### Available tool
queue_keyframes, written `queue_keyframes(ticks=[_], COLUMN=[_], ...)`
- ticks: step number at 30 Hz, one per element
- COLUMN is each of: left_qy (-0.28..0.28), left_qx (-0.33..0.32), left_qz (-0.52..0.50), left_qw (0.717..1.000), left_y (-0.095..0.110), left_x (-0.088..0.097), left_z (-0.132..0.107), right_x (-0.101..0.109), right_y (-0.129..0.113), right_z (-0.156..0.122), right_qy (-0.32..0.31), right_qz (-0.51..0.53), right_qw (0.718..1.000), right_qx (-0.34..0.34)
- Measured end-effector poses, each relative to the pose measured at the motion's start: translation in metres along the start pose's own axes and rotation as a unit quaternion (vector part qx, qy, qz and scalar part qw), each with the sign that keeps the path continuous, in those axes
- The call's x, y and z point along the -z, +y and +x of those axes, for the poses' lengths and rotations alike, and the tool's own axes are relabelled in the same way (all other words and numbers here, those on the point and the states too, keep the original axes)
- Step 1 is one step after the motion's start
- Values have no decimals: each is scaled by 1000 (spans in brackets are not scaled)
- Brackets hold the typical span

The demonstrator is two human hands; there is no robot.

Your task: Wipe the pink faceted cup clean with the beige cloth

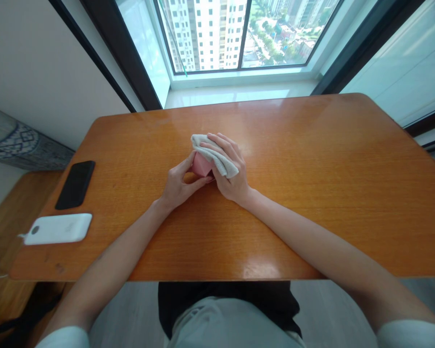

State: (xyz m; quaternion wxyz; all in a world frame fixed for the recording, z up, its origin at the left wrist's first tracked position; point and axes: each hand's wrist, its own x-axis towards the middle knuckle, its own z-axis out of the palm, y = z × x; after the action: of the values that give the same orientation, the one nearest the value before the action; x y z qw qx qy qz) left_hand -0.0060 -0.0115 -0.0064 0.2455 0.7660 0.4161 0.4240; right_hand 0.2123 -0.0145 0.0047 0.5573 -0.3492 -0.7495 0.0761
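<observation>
A small pink block-like object (pixel 202 165) sits between my hands over the middle of the wooden table (pixel 311 193). My left hand (pixel 179 183) grips it from the left, thumb and fingers closed around its near and far sides. A folded light-grey cloth (pixel 217 157) lies over the object's top and right side. My right hand (pixel 234 169) presses on the cloth, fingers bent over it and the thumb below. The underside of the pink object is hidden, and I cannot tell whether it touches the table.
On the table's left side lie a black phone (pixel 75 184) and, nearer me, a white device with a cable (pixel 58 229). A window (pixel 239 36) stands beyond the far edge. At far left is a patterned fabric item (pixel 25 142).
</observation>
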Motion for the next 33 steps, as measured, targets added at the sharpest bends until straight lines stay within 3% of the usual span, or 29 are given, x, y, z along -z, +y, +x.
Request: queue_keyframes(ticks=[12,24,33], left_qy=[2,-4,-47], left_qx=[5,27,39], left_qz=[12,-57,-95], left_qw=[1000,998,994], left_y=[5,7,0], left_x=[0,-3,-4], left_z=[2,2,-1], right_x=[-9,-15,-13], right_y=[13,24,24], right_z=[2,8,7], right_qy=[63,115,133], right_qz=[122,227,234], right_qw=[986,911,892], right_qx=[-92,-324,-364])
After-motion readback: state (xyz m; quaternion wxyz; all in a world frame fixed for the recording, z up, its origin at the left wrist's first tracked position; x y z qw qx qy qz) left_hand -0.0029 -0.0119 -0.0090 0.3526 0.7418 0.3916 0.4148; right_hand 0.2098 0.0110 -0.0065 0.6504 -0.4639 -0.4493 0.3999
